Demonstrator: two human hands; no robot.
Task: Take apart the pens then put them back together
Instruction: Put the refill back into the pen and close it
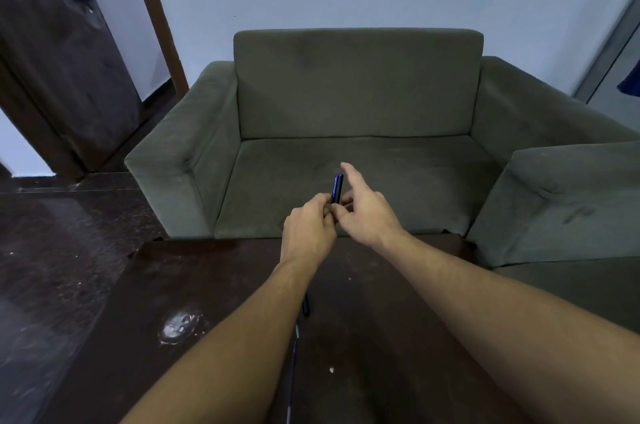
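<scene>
Green sofa (pixel 356 94) fills mid-frame; before it the left hand (pixel 306 229) and right hand (pixel 367 212) both pinch the lower end of the blue pen (pixel 337 188), which stands upright between them.

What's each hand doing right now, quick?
Left hand: closed, gripping the blue pen at its lower end.
Right hand: pinching the same pen, index finger sticking out.

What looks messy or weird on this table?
A whitish blotch stains the left side of the dark table, like a dried spill or scuff. Small white specks dot the top too. Loose pen parts simply belong to the job.
</scene>
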